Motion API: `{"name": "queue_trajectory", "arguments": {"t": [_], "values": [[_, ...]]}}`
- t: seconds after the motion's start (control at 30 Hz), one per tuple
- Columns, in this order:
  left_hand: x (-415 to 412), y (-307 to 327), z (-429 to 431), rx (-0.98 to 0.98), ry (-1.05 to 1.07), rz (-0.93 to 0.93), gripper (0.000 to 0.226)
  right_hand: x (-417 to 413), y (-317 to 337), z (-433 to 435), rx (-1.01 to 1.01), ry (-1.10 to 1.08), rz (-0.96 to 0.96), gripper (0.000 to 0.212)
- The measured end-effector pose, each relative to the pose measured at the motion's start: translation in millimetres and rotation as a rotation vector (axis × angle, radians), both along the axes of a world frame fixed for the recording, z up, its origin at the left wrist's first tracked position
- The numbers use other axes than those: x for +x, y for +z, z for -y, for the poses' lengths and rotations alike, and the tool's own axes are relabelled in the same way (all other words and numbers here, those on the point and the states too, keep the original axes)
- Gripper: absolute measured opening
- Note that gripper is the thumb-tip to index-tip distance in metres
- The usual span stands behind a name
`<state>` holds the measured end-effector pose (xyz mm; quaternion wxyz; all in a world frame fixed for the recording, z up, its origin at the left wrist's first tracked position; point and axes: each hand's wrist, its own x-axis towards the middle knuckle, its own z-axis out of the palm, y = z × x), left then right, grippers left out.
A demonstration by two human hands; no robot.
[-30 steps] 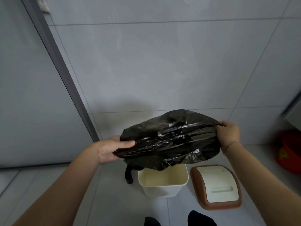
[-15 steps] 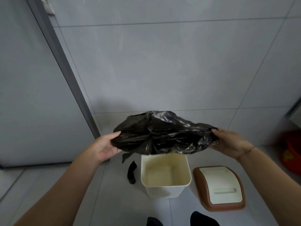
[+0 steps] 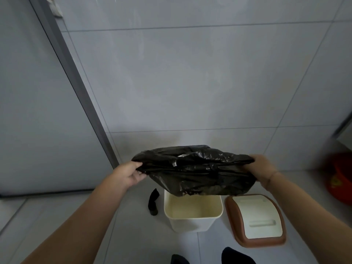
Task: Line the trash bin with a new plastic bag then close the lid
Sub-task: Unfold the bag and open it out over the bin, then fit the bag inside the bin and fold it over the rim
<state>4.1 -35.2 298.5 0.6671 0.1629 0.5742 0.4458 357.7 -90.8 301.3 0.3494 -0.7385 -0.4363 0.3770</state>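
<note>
Lowered since a second ago, the black plastic bag (image 3: 194,171) hangs stretched between left hand (image 3: 131,175) and right hand (image 3: 262,169), fingers pinching its ends, just above the unlined cream bin (image 3: 192,221); brown-rimmed lid (image 3: 256,220) waits aside.

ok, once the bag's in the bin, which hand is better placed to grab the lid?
Right, probably. The lid lies on the floor to the right of the bin, almost under the right hand. The left hand would have to cross over the bin. Both hands now hold the bag.
</note>
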Motion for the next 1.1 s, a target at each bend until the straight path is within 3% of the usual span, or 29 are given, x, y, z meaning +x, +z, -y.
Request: {"name": "queue_trajectory", "arguments": {"t": [0.07, 0.13, 0.23, 0.27, 0.33, 0.4, 0.47, 0.5, 0.6, 0.67, 0.77, 0.9, 1.0, 1.03, 1.1], "values": [[4, 1, 4, 0.008, -0.049, 0.056, 0.036, 1, -7, -5, 0.011, -0.181, -0.003, 0.019], [2, 6, 10, 0.080, -0.248, -0.002, 0.031, 4, -7, -9, 0.029, -0.367, -0.087, 0.027], [-1, 3, 16, 0.154, -0.575, -0.322, 0.045, 6, -3, -13, -0.011, -0.548, -0.536, 0.028], [3, 0, 18, 0.153, -0.593, -0.489, 0.042, 4, -3, -13, -0.069, -0.560, -0.620, 0.024], [16, -8, 22, 0.109, -0.435, -0.722, 0.034, -6, 1, -10, -0.176, -0.471, -0.654, 0.021], [28, -19, 25, 0.060, -0.254, -0.695, 0.033, -18, 5, -8, -0.193, -0.391, -0.650, 0.020], [33, -22, 27, 0.034, -0.379, -0.594, 0.042, -30, 11, -9, -0.156, -0.332, -0.659, 0.026], [34, -20, 30, 0.040, -0.519, -0.588, 0.053, -34, 12, -10, -0.147, -0.299, -0.670, 0.034], [42, -18, 25, 0.212, -0.700, -0.834, 0.133, -46, 15, -15, -0.146, -0.215, -0.614, 0.049], [58, -15, 25, 0.425, -0.758, -1.037, 0.148, -53, 14, -20, -0.148, -0.180, -0.599, 0.050], [90, -20, 35, 0.602, -0.840, -1.183, 0.140, -62, 11, -28, -0.192, -0.132, -0.658, 0.050], [113, -37, 41, 0.569, -0.742, -1.194, 0.114, -64, 13, -31, -0.322, -0.061, -0.665, 0.042], [116, -37, 29, 0.564, -0.570, -1.131, 0.045, -55, 14, -29, -0.346, 0.051, -0.653, 0.028], [115, -33, 22, 0.526, -0.495, -1.027, 0.026, -50, 11, -29, -0.299, 0.078, -0.577, 0.033], [107, -23, 6, 0.405, -0.303, -0.792, 0.017, -37, 0, -28, -0.159, 0.063, -0.191, 0.053]]}}
